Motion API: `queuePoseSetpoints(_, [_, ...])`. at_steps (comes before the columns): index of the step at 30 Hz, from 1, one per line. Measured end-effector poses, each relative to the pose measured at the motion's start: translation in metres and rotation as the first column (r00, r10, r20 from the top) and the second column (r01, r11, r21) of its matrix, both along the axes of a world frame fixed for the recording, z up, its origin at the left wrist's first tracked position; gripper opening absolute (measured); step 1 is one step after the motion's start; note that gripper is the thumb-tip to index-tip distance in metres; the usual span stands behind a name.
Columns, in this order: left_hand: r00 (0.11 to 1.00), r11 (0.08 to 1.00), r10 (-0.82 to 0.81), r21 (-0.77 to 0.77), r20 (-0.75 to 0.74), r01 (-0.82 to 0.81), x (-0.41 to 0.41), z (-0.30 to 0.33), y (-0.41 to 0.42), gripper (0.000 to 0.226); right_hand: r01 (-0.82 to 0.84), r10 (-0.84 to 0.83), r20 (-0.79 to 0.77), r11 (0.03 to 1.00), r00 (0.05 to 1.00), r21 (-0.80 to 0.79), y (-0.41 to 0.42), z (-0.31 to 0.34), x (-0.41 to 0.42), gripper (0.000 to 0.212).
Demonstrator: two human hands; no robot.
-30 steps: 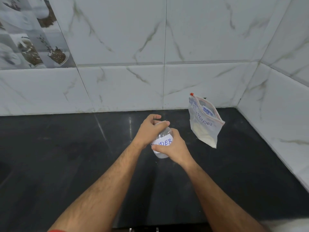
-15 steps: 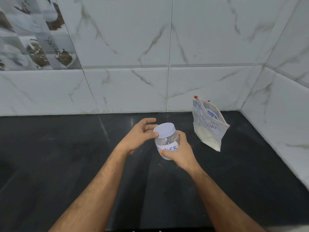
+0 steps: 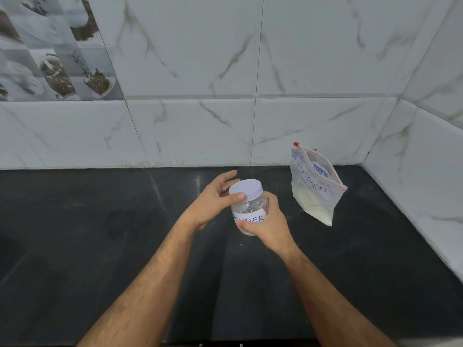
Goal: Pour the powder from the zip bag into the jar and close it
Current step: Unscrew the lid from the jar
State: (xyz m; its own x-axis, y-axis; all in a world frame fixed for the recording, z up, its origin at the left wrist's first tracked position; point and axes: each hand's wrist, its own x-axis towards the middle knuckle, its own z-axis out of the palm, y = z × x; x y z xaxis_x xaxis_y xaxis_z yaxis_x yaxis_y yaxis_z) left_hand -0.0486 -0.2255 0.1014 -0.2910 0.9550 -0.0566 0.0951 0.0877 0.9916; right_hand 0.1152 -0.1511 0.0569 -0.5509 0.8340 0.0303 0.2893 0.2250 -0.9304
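A small clear jar [image 3: 250, 209] with a white label reading "POWDER" stands on the black counter [image 3: 100, 246]. A pale lilac lid [image 3: 246, 188] sits on top of it. My right hand [image 3: 268, 224] wraps the jar's body from the right. My left hand [image 3: 213, 201] is at the lid's left side, thumb on the rim and fingers spread behind it. A clear zip bag [image 3: 314, 186] marked "POWDER", with whitish powder in its bottom, stands upright to the right of the jar, near the corner of the walls.
White marble-pattern tiled walls [image 3: 250, 71] close off the counter at the back and on the right. A decorative picture tile [image 3: 50, 58] is at the upper left. The counter's front edge runs along the bottom of the view.
My left hand has come off the top of the lid and opened, now touching only its left rim. The lid is uncovered. My right hand keeps hold of the jar.
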Motion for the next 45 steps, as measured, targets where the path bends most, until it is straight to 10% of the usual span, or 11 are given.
queuePoseSetpoints(6, [0.988,0.989,0.146,0.045,-0.050,-0.143,-0.011,-0.005,-0.003,0.061,-0.002,0.002,0.012,1.000,1.000,-0.006,0.006,0.000,0.001,0.090])
queuePoseSetpoints(17, [0.996,1.000,0.022,0.009,-0.084,-0.021,0.000,0.002,0.005,0.102,-0.068,0.068,0.007,0.998,0.998,0.003,-0.007,-0.004,-0.008,0.089])
queuePoseSetpoints(26, [0.987,0.992,0.130,0.018,-0.098,-0.129,-0.010,0.001,0.001,0.061,0.003,-0.003,0.004,1.000,1.000,-0.028,0.008,0.003,-0.001,0.089])
queuePoseSetpoints(34, [0.991,1.000,0.025,0.002,-0.129,-0.025,0.000,0.006,0.010,0.089,-0.045,0.045,-0.015,0.998,0.999,-0.032,-0.009,-0.004,-0.007,0.086])
queuePoseSetpoints(45, [0.989,0.998,0.060,-0.026,-0.136,-0.064,-0.012,0.005,0.001,0.067,0.008,-0.008,0.008,1.000,1.000,0.004,0.005,-0.003,-0.003,0.091])
